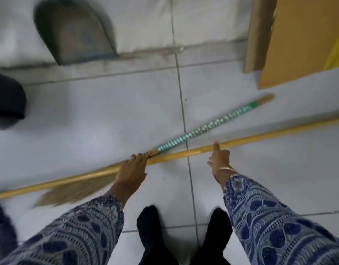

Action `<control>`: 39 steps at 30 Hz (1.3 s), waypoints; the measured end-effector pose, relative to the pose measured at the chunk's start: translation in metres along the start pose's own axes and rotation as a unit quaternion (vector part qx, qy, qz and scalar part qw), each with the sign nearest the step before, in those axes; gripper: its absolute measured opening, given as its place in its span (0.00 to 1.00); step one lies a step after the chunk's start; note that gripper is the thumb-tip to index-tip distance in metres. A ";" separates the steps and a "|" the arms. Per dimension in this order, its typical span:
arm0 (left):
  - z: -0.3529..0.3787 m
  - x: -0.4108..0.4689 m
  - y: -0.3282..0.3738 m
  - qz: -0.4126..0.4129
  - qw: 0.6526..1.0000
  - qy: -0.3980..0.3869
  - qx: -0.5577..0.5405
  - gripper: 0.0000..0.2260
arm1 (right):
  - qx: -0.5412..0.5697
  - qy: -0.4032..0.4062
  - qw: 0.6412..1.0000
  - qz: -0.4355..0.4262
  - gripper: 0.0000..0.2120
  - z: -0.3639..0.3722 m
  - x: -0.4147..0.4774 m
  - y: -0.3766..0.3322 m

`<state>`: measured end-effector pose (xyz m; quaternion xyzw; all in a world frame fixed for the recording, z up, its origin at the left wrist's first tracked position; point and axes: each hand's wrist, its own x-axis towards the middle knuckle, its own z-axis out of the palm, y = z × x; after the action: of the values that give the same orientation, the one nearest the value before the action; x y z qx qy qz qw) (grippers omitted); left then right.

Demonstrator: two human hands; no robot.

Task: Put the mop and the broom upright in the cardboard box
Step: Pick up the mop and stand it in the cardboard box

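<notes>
The broom (203, 129) and mop (260, 137) lie together on the floor (88, 111), cardboard box (302, 44) far right. Our left hand (133, 167) grips the broom's neck; our right hand (220, 157) touches the mop, grip unclear.

you have 1 view only, a wide-angle camera worn on your head and tipped steeply down at the tiled floor (88, 115). it sits close above the work: your feet (151, 236) fill the bottom edge, and the cardboard box (298, 44) is cut off at the top right.
</notes>
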<state>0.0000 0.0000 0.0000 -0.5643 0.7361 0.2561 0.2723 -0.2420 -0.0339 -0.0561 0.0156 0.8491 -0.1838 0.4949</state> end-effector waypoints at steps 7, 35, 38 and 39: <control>0.036 0.044 -0.004 -0.015 0.999 -0.004 0.039 0.16 | 0.144 -0.004 0.989 0.046 0.28 0.025 0.042 -0.005; -0.384 -0.229 0.138 0.023 0.987 0.074 -0.142 0.18 | 0.092 0.100 0.951 -0.276 0.17 -0.290 -0.439 -0.295; -0.448 -0.265 0.173 0.042 0.981 0.123 -0.145 0.17 | 0.094 0.095 0.931 -0.340 0.18 -0.347 -0.502 -0.338; -0.470 -0.276 0.187 0.048 0.977 0.147 -0.148 0.16 | 0.094 0.101 0.924 -0.357 0.19 -0.368 -0.521 -0.351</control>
<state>-0.1746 -0.0874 0.5415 -0.5936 0.7486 0.2889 0.0619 -0.3569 -0.1600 0.6517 -0.2236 0.8229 -0.4246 0.3042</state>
